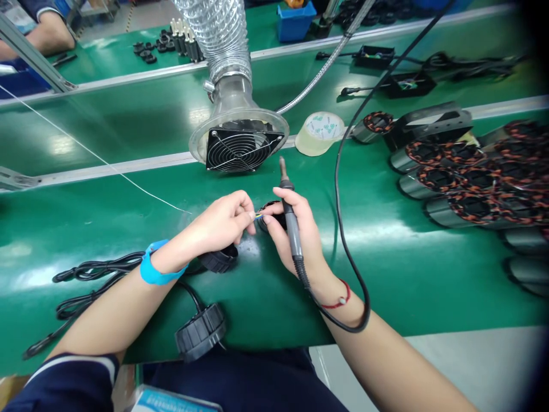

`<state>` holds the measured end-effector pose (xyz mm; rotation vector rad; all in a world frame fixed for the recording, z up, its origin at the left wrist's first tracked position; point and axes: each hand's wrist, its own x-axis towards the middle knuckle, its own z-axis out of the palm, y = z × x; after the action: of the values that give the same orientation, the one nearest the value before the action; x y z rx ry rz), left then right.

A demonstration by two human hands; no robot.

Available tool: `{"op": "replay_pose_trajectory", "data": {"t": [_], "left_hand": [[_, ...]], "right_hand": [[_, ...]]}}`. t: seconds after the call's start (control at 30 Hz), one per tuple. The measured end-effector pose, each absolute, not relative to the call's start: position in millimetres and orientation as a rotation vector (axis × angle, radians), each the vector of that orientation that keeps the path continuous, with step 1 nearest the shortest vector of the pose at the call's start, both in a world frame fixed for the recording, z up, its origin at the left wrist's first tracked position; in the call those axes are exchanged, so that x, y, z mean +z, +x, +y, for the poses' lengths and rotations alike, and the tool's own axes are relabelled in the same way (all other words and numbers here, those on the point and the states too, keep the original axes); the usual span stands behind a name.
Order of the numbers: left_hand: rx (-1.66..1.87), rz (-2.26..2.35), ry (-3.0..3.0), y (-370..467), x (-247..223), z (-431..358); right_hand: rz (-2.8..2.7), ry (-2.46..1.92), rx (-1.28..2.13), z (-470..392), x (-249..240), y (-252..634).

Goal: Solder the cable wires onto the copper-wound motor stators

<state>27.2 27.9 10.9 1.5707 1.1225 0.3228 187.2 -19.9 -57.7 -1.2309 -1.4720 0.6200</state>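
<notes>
My left hand (225,220) pinches thin coloured wires (258,216) between thumb and fingers. Across from it, my right hand (307,237) holds a soldering iron (292,228) with its tip pointing up and away from me. The thumb and a finger of that same hand also meet at the wires. Partly hidden behind the fingers is a round dark part (270,205), perhaps a wound motor core. Under my left wrist lies a black ridged cap (219,260). A second black ridged cap (201,333), with a cable, sits closer to me.
An extractor hood with a fan (242,150) hangs beyond my hands. Solder wire (107,163) slants in from the left. Black cables (98,266) lie left, a tape roll (319,134) behind, and several motor stators (450,177) right. The iron's cord (338,189) loops past my right wrist.
</notes>
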Motion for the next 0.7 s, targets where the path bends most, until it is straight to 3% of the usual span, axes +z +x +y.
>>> {"op": "replay_pose_trajectory", "data": {"t": [0.7], "left_hand": [[0.311, 1.182, 1.648, 35, 23, 32]], "right_hand": [[-1.270, -0.982, 0.844, -15, -57, 190]]}}
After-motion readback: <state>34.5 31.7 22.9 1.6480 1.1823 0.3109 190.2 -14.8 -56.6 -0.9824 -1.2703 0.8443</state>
